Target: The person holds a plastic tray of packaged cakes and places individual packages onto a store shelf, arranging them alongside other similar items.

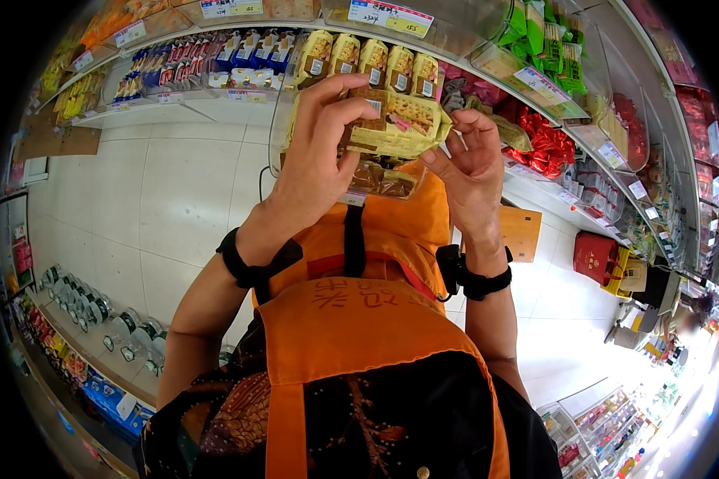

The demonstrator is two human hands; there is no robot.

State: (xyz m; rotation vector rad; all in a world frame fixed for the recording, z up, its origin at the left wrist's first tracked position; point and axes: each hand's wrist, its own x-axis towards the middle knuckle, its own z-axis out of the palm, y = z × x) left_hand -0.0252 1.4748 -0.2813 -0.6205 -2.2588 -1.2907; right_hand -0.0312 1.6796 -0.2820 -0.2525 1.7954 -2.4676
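Observation:
My left hand (314,149) grips a yellow-and-brown biscuit packet (404,126) from its left side, with the thumb below and fingers over the top. At the packet's right end, the fingertips and thumb of my right hand (476,158) pinch the crimped wrapper. The packet is tilted above a clear plastic bin (278,123). Inside that bin stands a row of similar yellow packets (372,63), several of them with barcode labels facing me. Brown-wrapped pieces (389,181) show through the bin's front, partly covered by the held packet and my left hand.
Shelves with blue packets (257,51) lie to the left of the bin. Red foil-wrapped goods (542,149) are on the right, under an upper shelf edge (455,60). A wooden stool (521,232) and red bag (596,257) stand on the right-hand floor; water bottles (123,329) line the left.

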